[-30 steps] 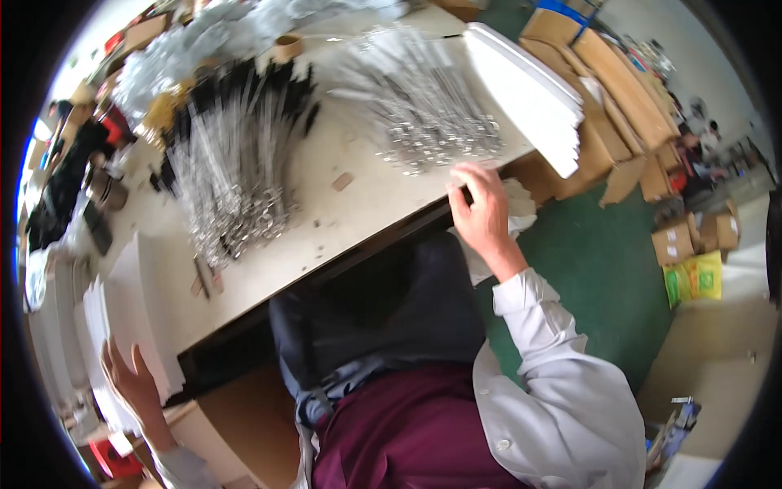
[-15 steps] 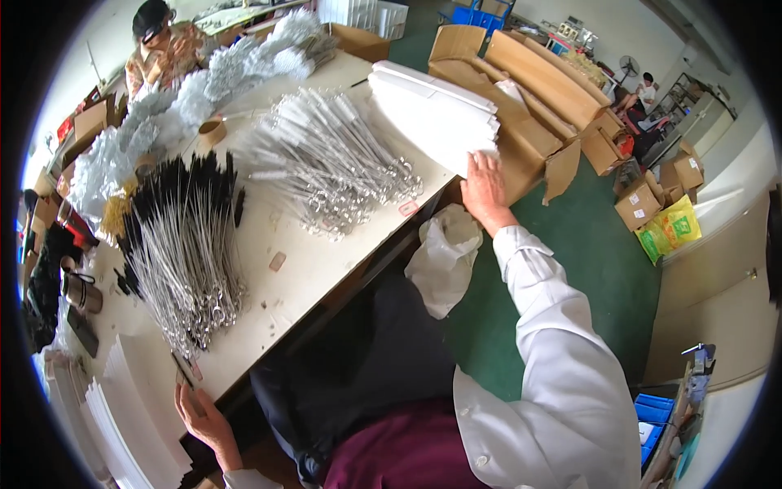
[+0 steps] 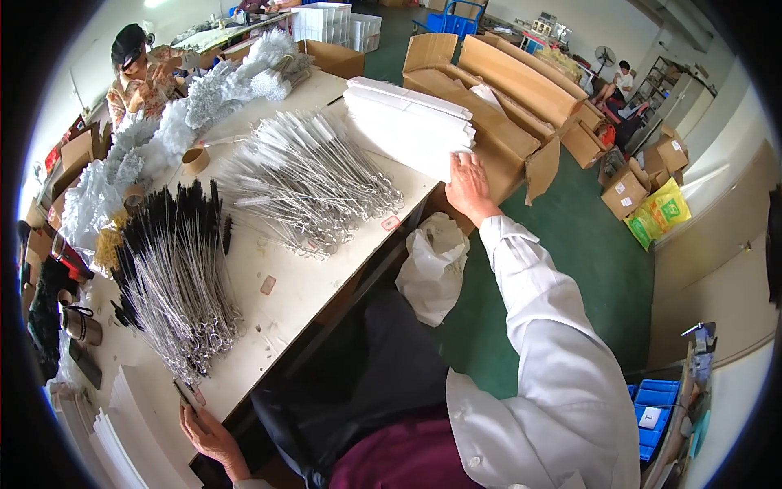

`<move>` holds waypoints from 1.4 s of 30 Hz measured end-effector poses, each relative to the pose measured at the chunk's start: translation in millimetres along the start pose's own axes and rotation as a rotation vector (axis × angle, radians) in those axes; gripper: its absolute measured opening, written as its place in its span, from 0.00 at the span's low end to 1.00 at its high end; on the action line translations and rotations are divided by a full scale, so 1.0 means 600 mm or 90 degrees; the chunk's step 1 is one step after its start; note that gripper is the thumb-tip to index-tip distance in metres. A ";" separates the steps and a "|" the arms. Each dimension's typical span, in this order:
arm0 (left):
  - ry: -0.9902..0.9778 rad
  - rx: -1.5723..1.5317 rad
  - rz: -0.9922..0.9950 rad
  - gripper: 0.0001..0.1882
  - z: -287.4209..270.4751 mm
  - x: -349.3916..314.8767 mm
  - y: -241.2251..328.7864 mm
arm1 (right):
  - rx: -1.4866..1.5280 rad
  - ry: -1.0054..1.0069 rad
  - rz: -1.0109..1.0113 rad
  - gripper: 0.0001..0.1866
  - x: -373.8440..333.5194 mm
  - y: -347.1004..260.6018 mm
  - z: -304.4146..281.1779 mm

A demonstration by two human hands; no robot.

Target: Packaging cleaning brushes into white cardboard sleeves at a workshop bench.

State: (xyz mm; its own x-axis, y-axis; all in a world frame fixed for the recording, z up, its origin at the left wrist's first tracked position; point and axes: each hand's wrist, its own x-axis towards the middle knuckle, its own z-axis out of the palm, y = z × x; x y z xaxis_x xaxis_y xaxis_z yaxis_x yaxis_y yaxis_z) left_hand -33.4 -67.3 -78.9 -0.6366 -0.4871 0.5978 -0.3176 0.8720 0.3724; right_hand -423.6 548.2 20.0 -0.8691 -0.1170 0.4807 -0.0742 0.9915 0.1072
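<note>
My right hand [image 3: 470,187] reaches forward, its fingers lying on the near right corner of a stack of white paper sheets [image 3: 399,118]. Its thumb is hard to make out. At the table's near left corner is my left hand [image 3: 212,440], fingers closed by the lower end of a slim dark stick-like tool [image 3: 186,393]. Just beyond lies a fanned pile of black-bristled wire brushes [image 3: 175,281], wire loops toward me. A second pile, of white-bristled wire brushes [image 3: 305,179], spreads between it and the paper.
Pale bristle bundles [image 3: 183,122] line the table's far side, near a tape roll [image 3: 195,160] and a co-worker [image 3: 142,77]. An open cardboard box [image 3: 497,106] stands beyond my right hand. A white plastic bag [image 3: 434,269] hangs below the table edge. White boards [image 3: 122,432] stand at left.
The view has shifted slightly, so the table and piles sit lower and farther left. Both hands keep their places, the right on the paper and the left at the table corner.
</note>
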 end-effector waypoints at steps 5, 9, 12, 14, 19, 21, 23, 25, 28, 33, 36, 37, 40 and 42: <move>0.020 0.011 0.032 0.18 0.000 0.004 0.012 | -0.070 0.010 -0.023 0.29 0.007 0.012 0.018; 0.029 0.014 0.052 0.19 0.001 -0.001 -0.004 | -0.092 -0.005 -0.042 0.25 0.011 0.009 0.007; 0.026 0.022 0.047 0.19 -0.001 -0.003 -0.005 | -0.100 -0.032 -0.039 0.28 0.013 0.015 -0.006; 0.022 0.024 0.044 0.18 0.001 0.001 0.001 | -0.120 -0.024 -0.028 0.32 0.011 0.032 -0.007; 0.028 0.034 0.054 0.18 0.001 0.002 0.001 | -0.086 -0.063 -0.028 0.30 0.006 0.052 -0.016; 0.035 0.039 0.052 0.18 0.002 0.002 0.002 | -0.081 -0.053 -0.029 0.26 0.005 0.054 -0.020; 0.030 0.033 0.049 0.18 0.003 0.002 0.003 | -0.075 -0.043 -0.030 0.22 0.004 0.056 -0.022; 0.027 0.027 0.046 0.19 0.003 0.002 0.005 | -0.070 -0.039 -0.029 0.23 0.005 0.056 -0.033; 0.020 0.030 0.041 0.19 0.002 0.002 0.009 | -0.047 -0.105 0.021 0.32 0.010 0.048 -0.060; 0.056 -0.004 0.047 0.18 -0.001 0.009 0.017 | 0.066 0.049 0.056 0.36 -0.004 0.062 -0.058; 0.103 -0.025 0.069 0.17 -0.036 0.014 0.050 | 0.203 0.084 0.057 0.37 -0.014 0.002 -0.102; 0.103 -0.015 0.064 0.17 -0.057 0.016 0.070 | 0.262 0.098 0.017 0.36 -0.019 -0.033 -0.123; 0.033 -0.087 0.181 0.16 -0.117 0.037 0.171 | 0.352 0.101 -0.169 0.36 -0.060 -0.122 -0.173; -0.039 -0.142 0.246 0.21 -0.125 0.048 0.257 | 0.424 0.004 -0.250 0.36 -0.103 -0.199 -0.212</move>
State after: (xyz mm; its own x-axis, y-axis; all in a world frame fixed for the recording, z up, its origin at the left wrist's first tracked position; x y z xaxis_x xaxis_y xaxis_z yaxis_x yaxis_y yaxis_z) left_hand -48.1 49.4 49.0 -0.7218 -0.1184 0.6819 0.1063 0.9546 0.2783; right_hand -298.9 429.5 88.3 -0.7159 -0.4651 0.5206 -0.6562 0.7029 -0.2744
